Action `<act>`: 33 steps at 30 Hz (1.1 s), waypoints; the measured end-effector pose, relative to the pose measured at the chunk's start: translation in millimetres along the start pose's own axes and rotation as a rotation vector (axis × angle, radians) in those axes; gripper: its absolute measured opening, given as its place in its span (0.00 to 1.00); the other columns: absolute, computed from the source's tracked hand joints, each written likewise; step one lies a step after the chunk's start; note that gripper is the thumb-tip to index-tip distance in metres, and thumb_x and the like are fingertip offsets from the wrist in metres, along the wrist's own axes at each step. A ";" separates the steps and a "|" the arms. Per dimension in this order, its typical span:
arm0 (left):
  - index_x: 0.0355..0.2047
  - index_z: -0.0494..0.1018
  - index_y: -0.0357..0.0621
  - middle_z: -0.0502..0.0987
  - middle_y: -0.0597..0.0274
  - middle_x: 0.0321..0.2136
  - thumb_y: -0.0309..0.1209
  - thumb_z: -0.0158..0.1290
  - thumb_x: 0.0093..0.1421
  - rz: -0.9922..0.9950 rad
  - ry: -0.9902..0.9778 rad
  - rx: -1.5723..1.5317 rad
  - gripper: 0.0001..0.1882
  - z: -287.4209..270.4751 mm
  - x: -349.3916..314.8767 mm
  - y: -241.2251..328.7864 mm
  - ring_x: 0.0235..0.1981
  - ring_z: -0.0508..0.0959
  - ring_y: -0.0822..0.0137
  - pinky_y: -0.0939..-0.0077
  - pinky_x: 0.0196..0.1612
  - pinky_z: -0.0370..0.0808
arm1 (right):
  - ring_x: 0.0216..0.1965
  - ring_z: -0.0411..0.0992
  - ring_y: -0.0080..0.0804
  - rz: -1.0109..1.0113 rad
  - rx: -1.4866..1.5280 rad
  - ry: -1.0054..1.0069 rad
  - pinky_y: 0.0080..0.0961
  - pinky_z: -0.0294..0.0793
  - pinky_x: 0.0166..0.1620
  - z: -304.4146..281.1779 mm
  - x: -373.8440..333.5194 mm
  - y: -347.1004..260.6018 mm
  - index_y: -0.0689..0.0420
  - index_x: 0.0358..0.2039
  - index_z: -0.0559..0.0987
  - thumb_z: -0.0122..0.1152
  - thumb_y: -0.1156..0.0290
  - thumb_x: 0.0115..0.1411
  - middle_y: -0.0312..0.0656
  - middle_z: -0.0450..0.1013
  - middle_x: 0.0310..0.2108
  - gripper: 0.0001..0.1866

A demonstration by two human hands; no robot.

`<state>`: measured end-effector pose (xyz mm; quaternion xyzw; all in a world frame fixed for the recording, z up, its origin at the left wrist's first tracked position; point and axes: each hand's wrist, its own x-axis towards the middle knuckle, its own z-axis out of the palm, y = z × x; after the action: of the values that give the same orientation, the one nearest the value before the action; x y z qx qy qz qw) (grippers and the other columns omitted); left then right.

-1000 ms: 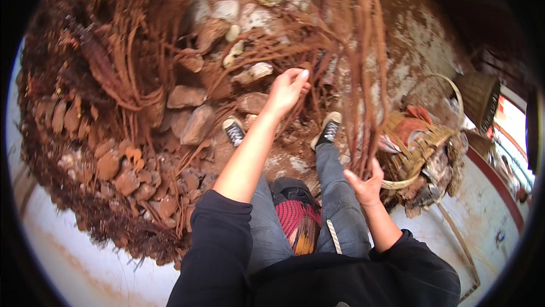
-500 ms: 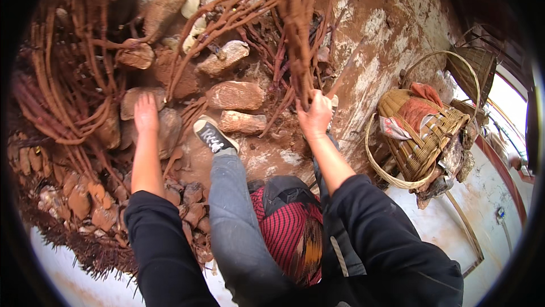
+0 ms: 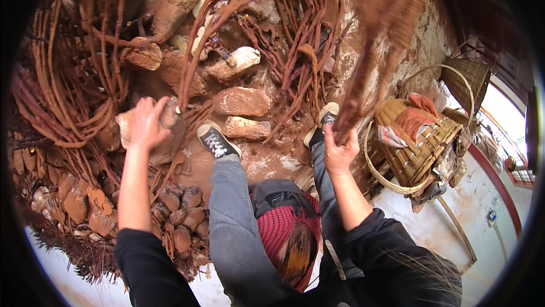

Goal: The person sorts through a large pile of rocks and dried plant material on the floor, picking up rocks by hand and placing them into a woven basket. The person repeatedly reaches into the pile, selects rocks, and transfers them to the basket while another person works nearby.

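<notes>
White shoe markings (image 3: 216, 143) are unreadable; right hand (image 3: 341, 152) grips brown strands (image 3: 363, 88), left hand (image 3: 149, 125) covers stone (image 3: 124, 128), grip unclear

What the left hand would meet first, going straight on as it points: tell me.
The left hand would probably meet the reddish-brown stone just ahead of it in the picture, though their relative height is unclear.

passable: ground (image 3: 278, 160) between shoes (image 3: 216, 141) | ahead: stone block (image 3: 243, 101), tangled strands (image 3: 289, 74) | right: raised strand bundle (image 3: 359, 92), wicker basket (image 3: 417, 162)
</notes>
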<state>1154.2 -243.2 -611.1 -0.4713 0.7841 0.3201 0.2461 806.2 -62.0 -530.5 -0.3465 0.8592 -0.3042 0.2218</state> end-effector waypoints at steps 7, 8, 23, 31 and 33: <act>0.46 0.68 0.48 0.67 0.57 0.31 0.28 0.55 0.32 -0.068 0.208 -0.502 0.33 -29.6 -76.9 110.9 0.38 0.70 0.58 0.64 0.44 0.68 | 0.32 0.71 0.28 0.015 0.006 0.196 0.25 0.72 0.36 -0.4 38.8 -8.6 0.63 0.39 0.70 0.57 0.74 0.54 0.41 0.73 0.30 0.12; 0.45 0.68 0.47 0.68 0.58 0.32 0.26 0.55 0.32 -0.078 0.196 -0.573 0.33 -27.9 -80.1 124.8 0.38 0.70 0.59 0.66 0.44 0.68 | 0.30 0.72 0.31 0.059 -0.010 0.169 0.27 0.72 0.34 5.1 42.6 23.2 0.61 0.35 0.70 0.59 0.71 0.53 0.43 0.73 0.29 0.11; 0.49 0.66 0.50 0.67 0.52 0.36 0.28 0.61 0.28 -0.074 0.213 -0.492 0.40 8.0 -111.0 183.6 0.42 0.67 0.54 0.65 0.46 0.67 | 0.41 0.72 0.37 0.693 0.739 -0.971 0.28 0.72 0.46 57.5 34.4 -60.2 0.66 0.50 0.62 0.58 0.57 0.54 0.50 0.71 0.39 0.31; 0.50 0.66 0.51 0.64 0.53 0.37 0.29 0.61 0.30 -0.110 0.343 -0.490 0.39 16.0 -122.9 193.9 0.42 0.66 0.53 0.64 0.45 0.68 | 0.10 0.48 0.15 0.853 0.848 -0.731 0.15 0.49 0.14 61.9 8.4 -116.0 0.50 0.16 0.59 0.50 0.54 0.59 0.26 0.50 0.10 0.21; 0.50 0.66 0.51 0.65 0.53 0.37 0.28 0.61 0.30 -0.220 0.430 -0.663 0.39 20.5 -120.7 199.0 0.42 0.66 0.54 0.64 0.45 0.68 | 0.09 0.46 0.16 0.777 0.898 -0.637 0.16 0.47 0.13 56.9 14.3 -124.4 0.48 0.14 0.57 0.46 0.53 0.60 0.25 0.48 0.08 0.22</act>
<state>1030.0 -88.1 -488.2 -0.6621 0.6171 0.4216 -0.0558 887.7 -164.9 -489.6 0.0407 0.6043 -0.4130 0.6802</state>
